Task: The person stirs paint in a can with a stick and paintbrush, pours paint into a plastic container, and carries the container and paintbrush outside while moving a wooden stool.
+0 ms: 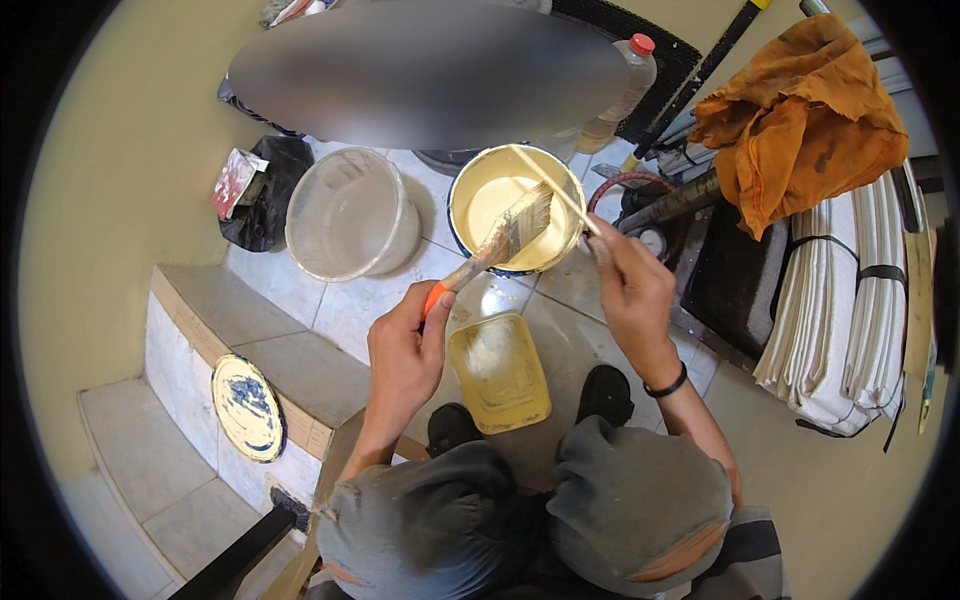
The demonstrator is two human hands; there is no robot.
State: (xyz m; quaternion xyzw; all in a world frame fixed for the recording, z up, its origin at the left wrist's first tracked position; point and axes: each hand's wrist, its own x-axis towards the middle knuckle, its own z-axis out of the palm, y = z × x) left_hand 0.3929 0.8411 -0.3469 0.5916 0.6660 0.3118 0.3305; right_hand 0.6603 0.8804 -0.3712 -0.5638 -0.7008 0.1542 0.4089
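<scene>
Your left hand [405, 350] clenches the orange-handled flat paintbrush [500, 243], bristles held over the round tin of cream paint [516, 208] so drips would fall inside. Your right hand [628, 290] pinches a thin pale stick [552, 186] across the rim. A yellow rectangular tray [498, 372] lies between your feet on the pale tiled floor [330, 305], near a step and cream wall.

Orange-handled paintbrush [500, 245] over open cream paint can [470, 195]
</scene>
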